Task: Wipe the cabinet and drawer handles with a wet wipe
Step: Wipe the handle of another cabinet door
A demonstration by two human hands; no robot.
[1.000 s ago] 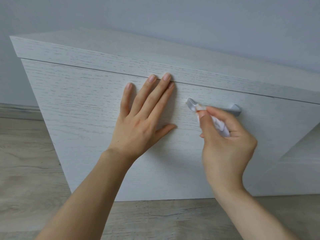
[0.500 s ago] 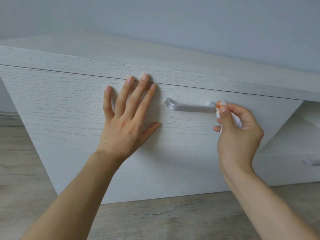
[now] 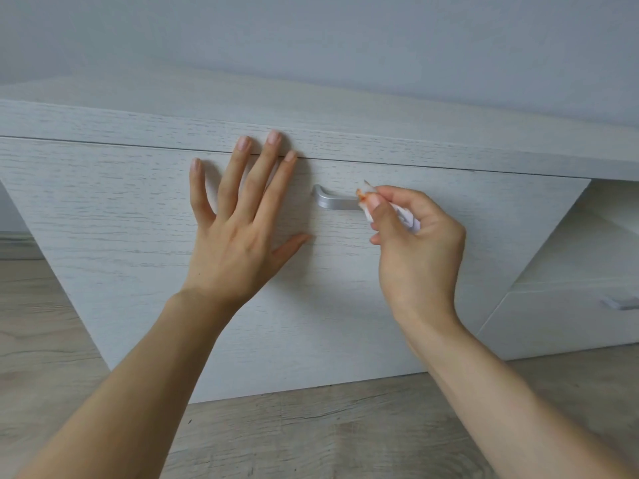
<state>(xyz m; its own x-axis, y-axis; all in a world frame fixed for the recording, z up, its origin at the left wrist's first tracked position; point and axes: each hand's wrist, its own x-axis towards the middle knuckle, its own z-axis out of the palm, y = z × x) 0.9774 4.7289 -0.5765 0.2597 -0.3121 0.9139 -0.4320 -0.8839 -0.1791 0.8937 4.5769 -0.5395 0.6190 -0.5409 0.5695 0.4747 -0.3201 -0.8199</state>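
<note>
Head view: at the far left a strip of wood-look floor [image 3: 41, 333] runs under the whitewashed drawer front [image 3: 114, 216]. The left hand [image 3: 238, 233] lies flat and released on that front, fingers spread, the middle fingertips reaching the seam below the cabinet top [image 3: 380, 108]; it has kept the same pose as half a second ago. Just to its right is the silver handle [image 3: 333, 202], only its left end and part of the bar showing. The right hand [image 3: 415, 243] is clenched on a folded wet wipe [image 3: 368, 202] with an orange-stained tip, pressed on the bar near its middle; half a second ago the wipe was at the bar's right end, so it has slid leftward. At the far right, a lower drawer [image 3: 560, 323] carries a second handle [image 3: 620, 302], blurred. No writing or brand can be read anywhere.
</note>
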